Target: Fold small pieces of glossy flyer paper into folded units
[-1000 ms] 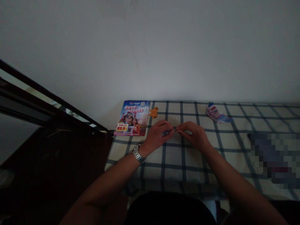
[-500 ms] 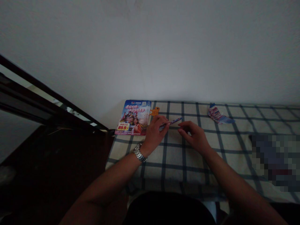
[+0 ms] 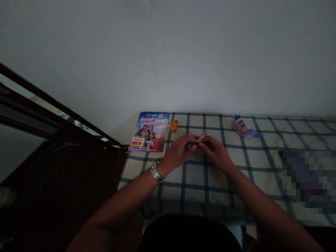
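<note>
Left hand (image 3: 181, 149): partly closed, thumb and fingertips pinching the folded paper (image 3: 202, 137); other fingers curled, hard to make out. Paper sits between the two hands, over the middle of the checked cloth (image 3: 194, 190), printed side showing, pointed end tilted up and right. Right hand (image 3: 215, 151): also partly closed, thumb and fingers on the paper's lower end, fingertips close to the left ones (touching or not, can't tell).

Counts, left to right: one dark rail (image 3: 52, 101); one stack of flyers (image 3: 148, 131), sheets uncountable, top one marked 89.9; one watch (image 3: 156, 172), silver, on the left wrist; one orange bear (image 3: 173, 126) just beside the stack; one crumpled paper (image 3: 244, 128), well apart from the right hand; one pixelated item (image 3: 304, 178), dark, far right, unreadable.
</note>
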`<state>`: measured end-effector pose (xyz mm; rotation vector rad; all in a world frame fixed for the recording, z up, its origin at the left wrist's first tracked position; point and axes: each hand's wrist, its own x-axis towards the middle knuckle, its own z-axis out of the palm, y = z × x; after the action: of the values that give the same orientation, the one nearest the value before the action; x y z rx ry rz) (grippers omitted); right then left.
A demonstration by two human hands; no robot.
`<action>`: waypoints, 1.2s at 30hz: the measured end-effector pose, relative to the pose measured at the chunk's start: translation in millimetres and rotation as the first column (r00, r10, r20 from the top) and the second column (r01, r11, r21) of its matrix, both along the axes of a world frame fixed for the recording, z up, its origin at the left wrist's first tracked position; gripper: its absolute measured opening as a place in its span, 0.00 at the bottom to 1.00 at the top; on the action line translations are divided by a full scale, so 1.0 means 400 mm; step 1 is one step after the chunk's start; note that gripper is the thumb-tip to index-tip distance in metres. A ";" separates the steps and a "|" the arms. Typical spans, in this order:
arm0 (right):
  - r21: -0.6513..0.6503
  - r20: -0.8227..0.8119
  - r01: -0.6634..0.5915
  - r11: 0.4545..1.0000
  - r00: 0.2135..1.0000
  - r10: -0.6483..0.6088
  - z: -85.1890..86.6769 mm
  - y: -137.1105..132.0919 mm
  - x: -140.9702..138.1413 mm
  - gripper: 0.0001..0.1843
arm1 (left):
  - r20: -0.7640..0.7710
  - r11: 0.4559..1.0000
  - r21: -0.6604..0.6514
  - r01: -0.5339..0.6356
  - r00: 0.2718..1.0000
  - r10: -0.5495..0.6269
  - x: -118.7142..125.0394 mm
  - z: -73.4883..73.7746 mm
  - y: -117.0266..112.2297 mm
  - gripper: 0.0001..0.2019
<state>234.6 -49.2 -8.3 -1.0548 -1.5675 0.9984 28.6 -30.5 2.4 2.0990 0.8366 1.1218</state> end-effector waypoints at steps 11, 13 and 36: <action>0.008 0.077 0.024 1.000 0.997 -0.024 -0.005 0.003 0.010 0.13 | 0.099 0.980 -0.185 0.079 0.993 -0.062 0.005 -0.012 0.007 0.08; 0.012 0.090 0.015 1.000 0.996 -0.016 -0.003 0.003 0.012 0.12 | 0.109 0.977 -0.197 0.087 0.992 -0.066 0.005 -0.011 0.008 0.08; 0.017 0.068 0.010 1.000 0.998 -0.011 0.007 -0.001 0.006 0.10 | 0.104 0.975 -0.215 0.046 0.994 -0.024 0.014 -0.011 -0.001 0.12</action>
<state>237.1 -49.5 -5.7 -1.0947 -1.6205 0.9495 34.2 -30.7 -2.0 1.8552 0.8321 1.0575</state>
